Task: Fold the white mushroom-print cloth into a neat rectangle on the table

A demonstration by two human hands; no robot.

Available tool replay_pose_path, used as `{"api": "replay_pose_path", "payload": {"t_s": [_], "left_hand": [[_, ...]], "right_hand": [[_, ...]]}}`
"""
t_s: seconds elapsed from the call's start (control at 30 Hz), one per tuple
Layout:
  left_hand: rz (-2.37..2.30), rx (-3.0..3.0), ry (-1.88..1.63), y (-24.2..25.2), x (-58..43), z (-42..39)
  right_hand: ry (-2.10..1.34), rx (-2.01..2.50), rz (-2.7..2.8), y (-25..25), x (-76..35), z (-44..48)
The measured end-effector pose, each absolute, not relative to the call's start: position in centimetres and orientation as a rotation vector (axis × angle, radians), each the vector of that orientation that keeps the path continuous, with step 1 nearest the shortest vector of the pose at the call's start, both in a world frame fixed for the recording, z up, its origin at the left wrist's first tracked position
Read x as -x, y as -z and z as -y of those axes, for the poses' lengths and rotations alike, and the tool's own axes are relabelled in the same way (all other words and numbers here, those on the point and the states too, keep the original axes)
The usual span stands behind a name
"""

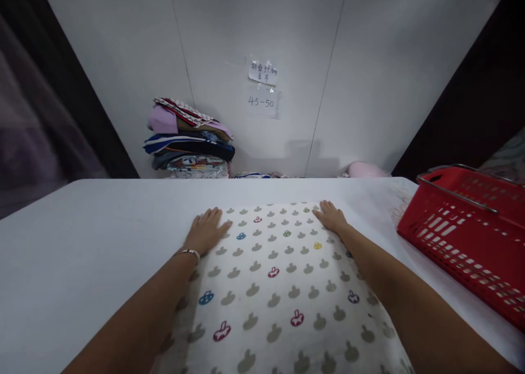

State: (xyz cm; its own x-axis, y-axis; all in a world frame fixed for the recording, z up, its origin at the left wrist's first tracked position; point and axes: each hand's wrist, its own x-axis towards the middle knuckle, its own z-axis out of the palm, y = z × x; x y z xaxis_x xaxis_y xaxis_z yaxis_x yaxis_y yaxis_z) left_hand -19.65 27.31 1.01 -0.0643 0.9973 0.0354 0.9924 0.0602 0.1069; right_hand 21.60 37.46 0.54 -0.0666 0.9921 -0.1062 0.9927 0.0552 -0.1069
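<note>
A white cloth (274,286) printed with small grey, red and blue mushroom shapes lies spread on the white table (82,243) in front of me. My left hand (207,229) rests flat on its far left corner, fingers stretched out; a thin silver bracelet circles that wrist. My right hand (330,215) lies flat on the far right corner, fingers extended too. Both forearms reach across the cloth.
A red plastic basket (467,237) with a metal handle stands at the table's right edge. Beyond the far edge, a stack of folded clothes (191,139) leans by the white wall, under paper notes (263,89). A pink item (367,170) lies further right.
</note>
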Motion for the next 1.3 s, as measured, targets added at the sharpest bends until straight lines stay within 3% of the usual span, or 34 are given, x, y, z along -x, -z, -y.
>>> {"api": "replay_pose_path", "payload": {"t_s": [0.23, 0.57, 0.93, 1.1, 1.2, 1.3], "left_hand": [[-2.240, -2.031, -0.083, -1.8, 20.4, -27.0], [-2.091, -2.256, -0.159, -0.8, 21.0, -12.4], [-2.048, -2.254, -0.099, -3.2, 18.4, -5.8], [-2.009, -2.236, -0.102, -2.8, 18.6, -2.6], [-2.033, -2.140, -0.138, -3.8, 17.2, -1.8], [-1.919, -2.164, -0.291, -4.8, 13.8, 0.4]], "right_hand": [[0.150, -2.141, -2.299, -1.8, -20.3, -35.1], [0.141, -1.805, -2.675, 1.1, -25.9, -14.2], [0.118, -1.818, -2.625, -1.4, -26.6, -9.5], [0.423, -1.949, -2.648, -2.0, -27.8, -8.1], [0.922, -2.337, -2.646, -3.2, -29.2, -8.0], [1.081, -2.613, -2.655, -3.5, -31.7, -6.4]]}}
